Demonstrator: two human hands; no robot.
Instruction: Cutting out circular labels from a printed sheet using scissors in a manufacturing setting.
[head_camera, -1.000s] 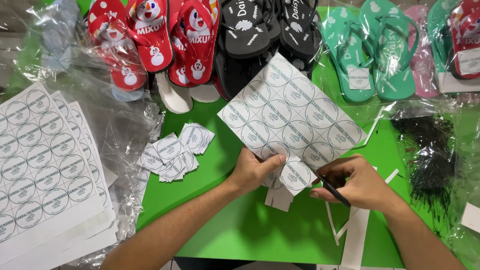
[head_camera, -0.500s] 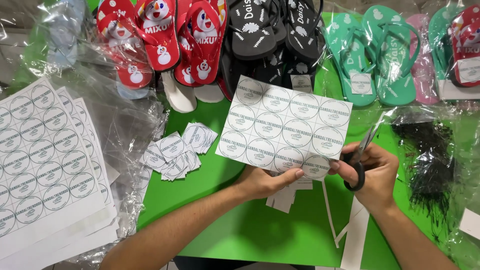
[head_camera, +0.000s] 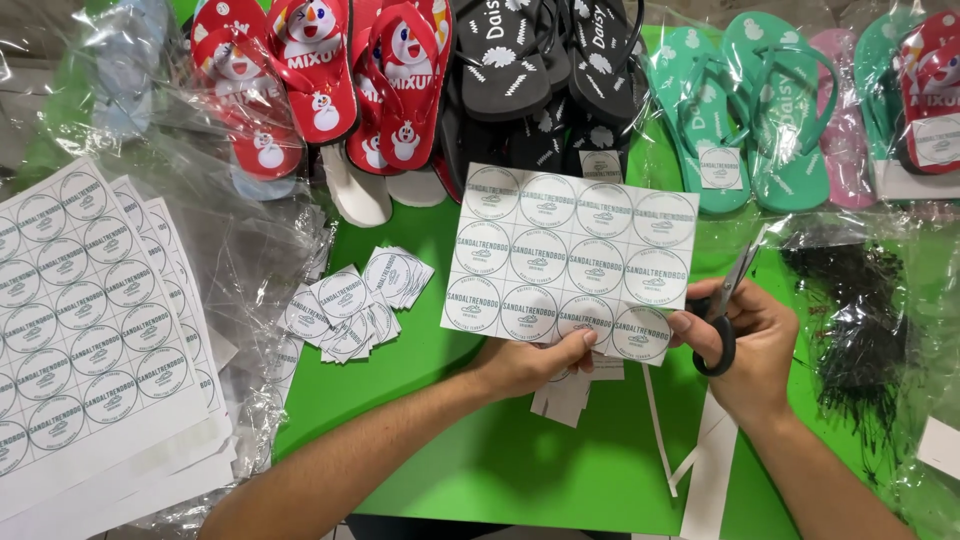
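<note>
- The left hand (head_camera: 535, 362) holds a sheet of round labels (head_camera: 572, 262) up over the green worktop (head_camera: 500, 460); its fingers pinch the sheet's lower edge, thumb in front, and some small cut pieces seem to be tucked under the same grip.
- The right hand (head_camera: 755, 345) holds black-handled scissors (head_camera: 725, 305) at the sheet's right edge. Its fingers are curled through the loops, and the blades point up and look nearly closed beside the paper, not visibly biting into it.
- Done so far, judging by what lies about: a small heap of cut square labels (head_camera: 355, 305) sits on the worktop left of the sheet, and thin white offcut strips (head_camera: 700, 465) lie below the right hand.
- The held sheet shows three full rows of four, so most of it looks uncut.
- Left to do, as it seems: a stack of full label sheets (head_camera: 85, 320) waits at the far left, partly on clear plastic wrap (head_camera: 240, 230). The cutting looks to be at an early stage.
- Behind stand rows of flip-flops: red ones (head_camera: 320, 75), black ones (head_camera: 545, 70) and green ones (head_camera: 745, 110).
</note>
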